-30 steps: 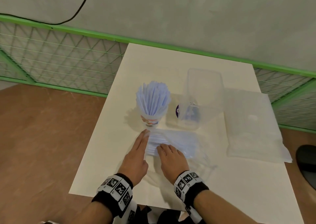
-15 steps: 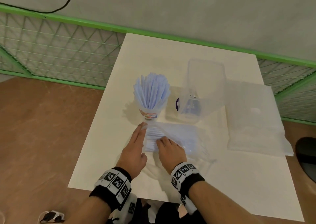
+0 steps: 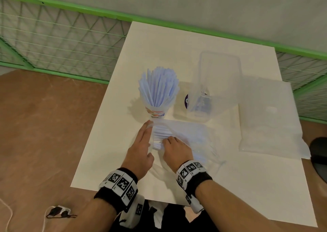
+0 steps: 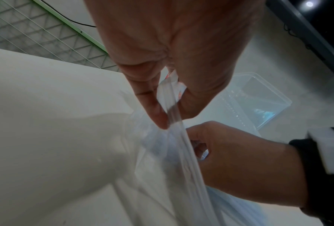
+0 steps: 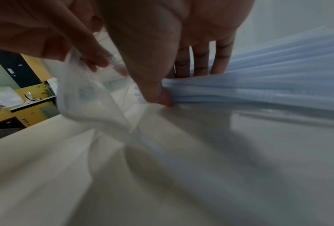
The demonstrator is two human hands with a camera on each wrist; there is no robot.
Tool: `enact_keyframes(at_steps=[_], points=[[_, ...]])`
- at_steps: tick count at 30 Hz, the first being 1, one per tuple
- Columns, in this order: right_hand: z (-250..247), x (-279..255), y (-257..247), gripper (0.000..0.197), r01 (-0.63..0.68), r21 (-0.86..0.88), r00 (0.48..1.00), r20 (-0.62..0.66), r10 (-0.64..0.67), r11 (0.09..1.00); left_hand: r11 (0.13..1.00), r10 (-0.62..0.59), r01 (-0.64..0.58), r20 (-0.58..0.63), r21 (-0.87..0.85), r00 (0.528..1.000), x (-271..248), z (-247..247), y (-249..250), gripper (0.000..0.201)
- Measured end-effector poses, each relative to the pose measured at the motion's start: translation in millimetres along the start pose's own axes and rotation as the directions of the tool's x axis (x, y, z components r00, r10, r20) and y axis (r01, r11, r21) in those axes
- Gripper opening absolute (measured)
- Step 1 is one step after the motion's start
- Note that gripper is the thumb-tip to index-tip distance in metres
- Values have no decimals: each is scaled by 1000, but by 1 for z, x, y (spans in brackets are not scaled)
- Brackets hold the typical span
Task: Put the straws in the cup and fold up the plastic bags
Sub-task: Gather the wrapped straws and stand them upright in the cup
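Observation:
A paper cup stands mid-table, packed with upright pale blue straws. Just in front of it lies a clear plastic bag that holds more blue straws. My left hand pinches the bag's open left edge between thumb and finger and lifts it. My right hand reaches into that opening, and its thumb and fingers curl round the end of the straw bundle.
A clear plastic box stands right of the cup. Flat plastic bags lie at the right of the white table. A green mesh fence runs behind and to the left. A dark object sits off the right edge.
Both hands stay at the bag's mouth. The left fingers have crept a little toward the cup along the bag's edge, and the head view has shifted slightly.

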State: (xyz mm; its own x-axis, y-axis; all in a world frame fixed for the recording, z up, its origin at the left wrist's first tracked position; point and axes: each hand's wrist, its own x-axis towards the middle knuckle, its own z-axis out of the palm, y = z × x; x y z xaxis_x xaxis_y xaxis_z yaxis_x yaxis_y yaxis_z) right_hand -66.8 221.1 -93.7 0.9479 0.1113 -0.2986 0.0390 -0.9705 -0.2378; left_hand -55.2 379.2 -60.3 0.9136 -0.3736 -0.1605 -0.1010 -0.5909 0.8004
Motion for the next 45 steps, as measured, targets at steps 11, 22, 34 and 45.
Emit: enact_keyframes(at_steps=[11, 22, 34, 45], points=[[-1, 0, 0, 28, 14, -67, 998, 70, -9, 998, 999, -31, 31, 2, -16, 1000, 2, 2, -1, 99], [-26, -20, 19, 13, -13, 220, 997, 79, -5, 975, 1000, 3, -3, -15, 9, 1000, 2, 2, -2, 99], [-62, -58, -8, 15, 55, 912, 943, -182, 280, 407, 998, 59, -58, -24, 16, 998, 1, -1, 4, 102], [-69, -74, 14, 18, -74, 877, 914, -130, 383, 476, 1000, -9, 8, 13, 29, 1000, -6, -2, 11, 100]])
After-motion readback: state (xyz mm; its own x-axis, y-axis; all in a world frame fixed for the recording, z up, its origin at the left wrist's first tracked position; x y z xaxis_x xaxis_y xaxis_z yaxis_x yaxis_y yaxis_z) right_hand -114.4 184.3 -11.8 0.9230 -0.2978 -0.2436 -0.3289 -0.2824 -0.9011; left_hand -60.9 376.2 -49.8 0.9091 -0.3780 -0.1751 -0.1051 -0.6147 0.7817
